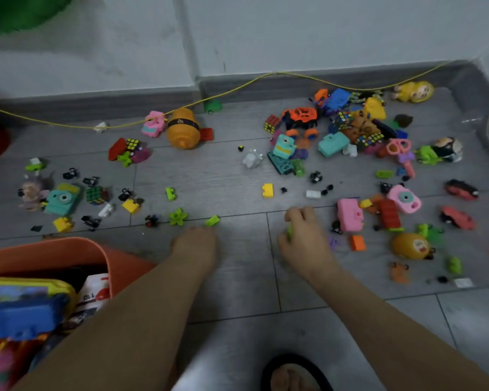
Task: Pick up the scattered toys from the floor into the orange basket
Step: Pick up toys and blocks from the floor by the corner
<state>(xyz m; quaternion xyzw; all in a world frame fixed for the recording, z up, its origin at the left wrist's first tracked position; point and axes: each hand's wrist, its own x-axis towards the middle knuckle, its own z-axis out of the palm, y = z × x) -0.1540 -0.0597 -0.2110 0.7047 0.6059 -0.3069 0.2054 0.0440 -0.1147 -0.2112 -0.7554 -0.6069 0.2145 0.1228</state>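
Observation:
Toys lie scattered over the grey floor: bricks, small cubes, toy cameras and cars. The orange basket [68, 249] stands at the lower left with several toys inside. My left hand [194, 246] is curled knuckles-up on the floor, just below a small green brick [212, 220]; whether it holds anything is hidden. My right hand [302, 238] is closed around a small green piece [289, 231] that shows between its fingers. A pink toy camera [349, 215] lies right of that hand. A yellow brick [267, 190] sits beyond both hands.
A dense pile of toys [336, 125] fills the far right by the wall. A yellow cord [237, 88] runs along the skirting. An orange egg-shaped toy [182, 127] lies at the back. My sandalled foot [291, 373] shows at the bottom.

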